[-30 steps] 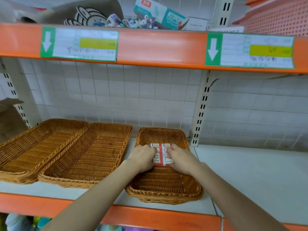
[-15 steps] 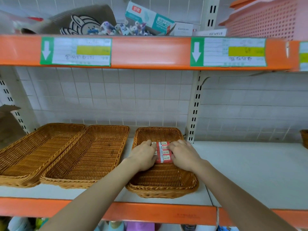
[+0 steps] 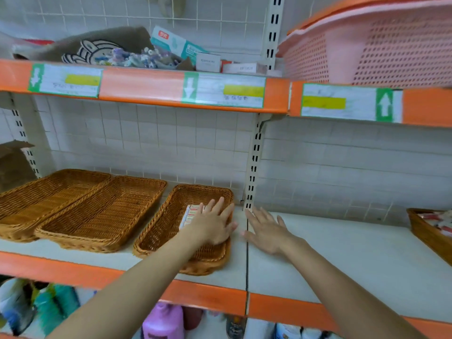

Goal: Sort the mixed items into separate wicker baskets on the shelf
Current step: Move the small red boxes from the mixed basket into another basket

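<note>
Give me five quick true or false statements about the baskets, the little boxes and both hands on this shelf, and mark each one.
1. The small boxes lie in the right-hand wicker basket of the three. True.
2. The right hand grips a box. False: it is open, fingers spread, over the bare shelf.
3. The middle basket is full of boxes. False: no boxes show in it.
4. The left hand is over the basket with the boxes, fingers straight. True.
5. A pink plastic basket sits on the upper shelf at the right. True.
</note>
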The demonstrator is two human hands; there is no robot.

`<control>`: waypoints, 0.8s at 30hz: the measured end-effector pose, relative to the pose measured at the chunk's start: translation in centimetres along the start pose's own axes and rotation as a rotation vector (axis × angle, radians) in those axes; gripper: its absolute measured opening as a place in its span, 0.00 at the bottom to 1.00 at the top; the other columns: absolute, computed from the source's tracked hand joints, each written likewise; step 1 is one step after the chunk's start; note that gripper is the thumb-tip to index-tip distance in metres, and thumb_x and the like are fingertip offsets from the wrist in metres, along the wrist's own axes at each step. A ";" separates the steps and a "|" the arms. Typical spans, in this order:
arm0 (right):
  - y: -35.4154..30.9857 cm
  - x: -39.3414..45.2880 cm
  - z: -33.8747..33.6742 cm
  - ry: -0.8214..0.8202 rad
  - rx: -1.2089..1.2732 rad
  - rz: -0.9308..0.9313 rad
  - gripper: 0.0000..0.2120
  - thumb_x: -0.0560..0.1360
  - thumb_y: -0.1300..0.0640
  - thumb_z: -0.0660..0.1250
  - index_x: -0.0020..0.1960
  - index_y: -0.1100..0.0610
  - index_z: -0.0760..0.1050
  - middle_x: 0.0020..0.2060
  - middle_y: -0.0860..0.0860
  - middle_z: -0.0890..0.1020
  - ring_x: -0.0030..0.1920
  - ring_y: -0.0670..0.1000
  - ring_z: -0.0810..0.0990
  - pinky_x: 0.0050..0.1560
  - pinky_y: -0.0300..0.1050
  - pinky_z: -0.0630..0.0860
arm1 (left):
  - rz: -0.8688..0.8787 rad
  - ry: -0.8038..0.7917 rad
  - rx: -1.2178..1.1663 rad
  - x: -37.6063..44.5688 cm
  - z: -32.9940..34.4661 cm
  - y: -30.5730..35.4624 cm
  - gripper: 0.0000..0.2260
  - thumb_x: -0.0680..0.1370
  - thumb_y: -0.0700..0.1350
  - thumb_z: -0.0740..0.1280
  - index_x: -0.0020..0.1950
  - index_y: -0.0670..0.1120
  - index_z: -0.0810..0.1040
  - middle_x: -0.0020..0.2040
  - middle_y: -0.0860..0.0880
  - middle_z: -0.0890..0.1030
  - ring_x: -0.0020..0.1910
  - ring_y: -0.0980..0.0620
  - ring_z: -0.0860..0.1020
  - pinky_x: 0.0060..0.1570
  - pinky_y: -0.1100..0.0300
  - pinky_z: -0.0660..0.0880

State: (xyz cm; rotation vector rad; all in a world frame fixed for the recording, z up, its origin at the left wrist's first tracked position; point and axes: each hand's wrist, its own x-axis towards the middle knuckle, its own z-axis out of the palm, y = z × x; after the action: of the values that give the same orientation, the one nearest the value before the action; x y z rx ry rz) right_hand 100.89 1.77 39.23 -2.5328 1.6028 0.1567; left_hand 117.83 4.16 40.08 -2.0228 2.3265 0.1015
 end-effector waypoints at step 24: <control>15.2 -9.6 1.1 0.039 -0.003 0.269 0.33 0.82 0.39 0.45 0.78 0.50 0.36 0.78 0.51 0.37 0.77 0.53 0.35 0.75 0.60 0.36 | 0.192 -0.032 0.173 4.4 0.2 17.1 0.29 0.83 0.60 0.43 0.79 0.49 0.38 0.78 0.45 0.38 0.77 0.45 0.39 0.75 0.47 0.38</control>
State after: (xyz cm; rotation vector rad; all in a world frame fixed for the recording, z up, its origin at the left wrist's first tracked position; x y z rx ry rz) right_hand 83.00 4.08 38.73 -2.3251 1.9536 0.1383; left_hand 100.29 2.16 39.75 -1.7057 2.4111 -0.0566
